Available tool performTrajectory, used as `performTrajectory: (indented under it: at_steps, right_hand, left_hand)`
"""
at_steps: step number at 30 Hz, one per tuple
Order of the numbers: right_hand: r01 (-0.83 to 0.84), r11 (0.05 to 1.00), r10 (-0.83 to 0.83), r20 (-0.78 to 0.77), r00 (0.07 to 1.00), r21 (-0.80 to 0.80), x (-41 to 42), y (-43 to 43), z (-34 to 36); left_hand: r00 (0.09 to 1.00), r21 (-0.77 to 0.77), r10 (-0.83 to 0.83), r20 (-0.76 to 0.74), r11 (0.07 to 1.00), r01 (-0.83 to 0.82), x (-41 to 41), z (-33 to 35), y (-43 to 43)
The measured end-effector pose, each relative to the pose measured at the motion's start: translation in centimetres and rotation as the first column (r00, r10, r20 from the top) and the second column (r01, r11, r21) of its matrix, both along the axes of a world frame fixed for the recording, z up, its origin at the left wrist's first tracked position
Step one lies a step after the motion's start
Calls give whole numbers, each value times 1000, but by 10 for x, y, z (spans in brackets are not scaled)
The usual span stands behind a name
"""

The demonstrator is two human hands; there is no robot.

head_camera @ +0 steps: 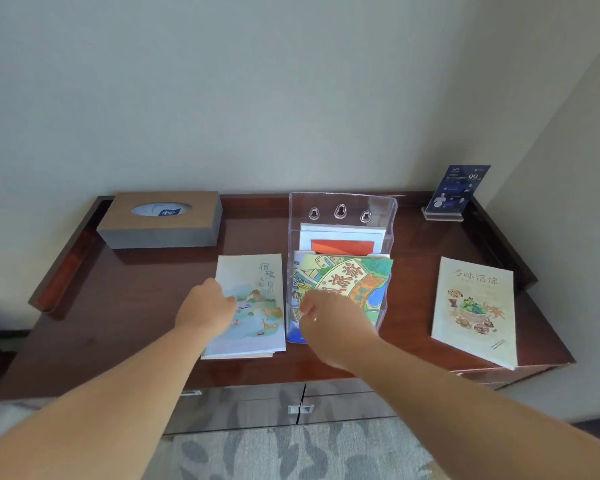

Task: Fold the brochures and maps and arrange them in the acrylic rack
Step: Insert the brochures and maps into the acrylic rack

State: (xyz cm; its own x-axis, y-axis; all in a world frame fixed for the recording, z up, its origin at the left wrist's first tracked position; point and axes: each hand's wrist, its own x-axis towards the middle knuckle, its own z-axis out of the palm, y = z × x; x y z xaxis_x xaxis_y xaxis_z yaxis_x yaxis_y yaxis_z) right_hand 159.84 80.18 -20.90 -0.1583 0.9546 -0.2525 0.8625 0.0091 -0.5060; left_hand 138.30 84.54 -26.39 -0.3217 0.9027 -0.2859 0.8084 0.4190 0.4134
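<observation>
A clear acrylic rack (378, 209) lies at the middle of the wooden table. Its upper pocket holds a white brochure with a red panel (340, 239). A colourful illustrated map (347, 275) sits in its lower pocket. My right hand (333, 323) hovers over the map's lower part with curled fingers; whether it holds the map is hidden. Left of the rack lies a pale green brochure stack (257, 320). My left hand (205, 308) grips its left edge with curled fingers. A cream food brochure (475, 306) lies flat at the right.
A brown tissue box (160, 220) stands at the back left. A blue sign in a clear stand (454, 192) is at the back right corner. The table (136, 306) has raised side rails and a wall behind it. Cabinet doors and patterned carpet lie below its front edge.
</observation>
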Motion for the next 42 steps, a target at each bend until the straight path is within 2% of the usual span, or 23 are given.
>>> performTrajectory:
  at_steps: [4,9,13,20,23,26,27,30,37,38,41,42]
  right_hand:
    - [-40,964,38,-14,999,-264,-23,-8,-43]
    - [48,897,-144,-187,972,-439,-49,-4,-64]
    - [111,873,-231,-202,952,-475,-55,0,-69]
    - [82,879,-165,-138,977,-469,-52,4,-67]
    - [51,917,-104,-114,988,-396,-51,1,-61]
    - [-95,936,103,4,995,-340,-50,1,-59]
    - [-127,934,148,38,988,-333,-50,2,-58]
    - [-76,920,101,47,994,-385,-53,0,-56]
    - [94,926,-163,-162,973,-365,-62,1,-29]
    - [143,932,-241,-272,932,-333,-63,2,-25]
    - [310,890,-438,-442,783,-334,-69,12,-4]
    - [318,900,-431,-487,760,-300,-70,16,3]
  left_hand:
    - [998,-119,61,30,991,-57,-11,-26,-11]
    - [993,-122,103,65,988,-94,-14,-35,-10]
    - [983,-118,159,89,982,-148,-14,-36,-6]
    - [932,-139,308,191,948,-285,-15,-38,2]
    - [938,-114,281,203,958,-263,-14,-34,3]
    - [946,-22,238,218,971,-239,-12,-32,5]
    - [926,-3,246,287,967,-255,-10,-31,5]
    - [797,13,281,535,940,-341,-5,-27,2]
    - [594,51,242,767,900,-433,-28,-7,-24]
    - [555,53,225,801,896,-440,-32,-1,-28]
    - [430,63,144,891,900,-432,-44,19,-37]
    - [392,72,107,914,907,-415,-47,27,-39]
